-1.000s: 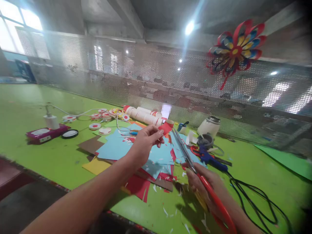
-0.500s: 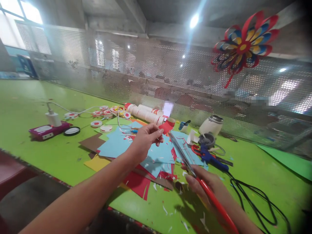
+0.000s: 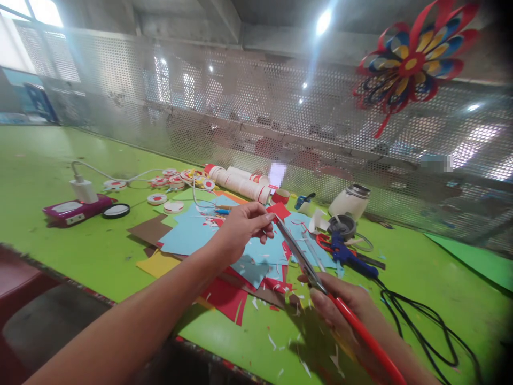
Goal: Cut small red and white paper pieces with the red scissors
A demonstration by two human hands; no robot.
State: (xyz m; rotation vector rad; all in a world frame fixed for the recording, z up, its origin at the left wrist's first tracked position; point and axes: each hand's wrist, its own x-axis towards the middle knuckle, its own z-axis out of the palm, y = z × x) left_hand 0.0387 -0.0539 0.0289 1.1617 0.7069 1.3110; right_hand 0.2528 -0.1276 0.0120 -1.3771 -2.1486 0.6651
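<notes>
The left hand (image 3: 240, 231) pinches a small red paper piece (image 3: 279, 211) between thumb and fingertips, the piece sticking out past the fingertips toward the mesh wall. The right hand (image 3: 344, 310) is closed round the red handles of a pair of scissors (image 3: 304, 262), whose blades stand narrowly parted and run up and away from the knuckles; the blade tips meet the lower edge of the red piece, just beyond the left fingertips.

Below both hands lies a spread of blue, red, brown and yellow paper sheets (image 3: 192, 238), overlapping, with white and red scraps strewn over the green table (image 3: 60, 251) nearer than the right hand. Beyond the scissor blades, close to the right knuckles on their far side, sit a blue glue gun (image 3: 352, 258) and a dark round lid (image 3: 340, 225); its black cord (image 3: 420, 321) loops over the table outward of the right wrist. A white jar (image 3: 350, 200) stands further off against the perforated mesh wall (image 3: 240, 117), and a row of white cups (image 3: 236, 184) lies past the left fingertips.

Outward of the left forearm the table is bare green up to a purple device (image 3: 74, 207) with a white plug, well apart from the fingers. The near table edge runs under both forearms
</notes>
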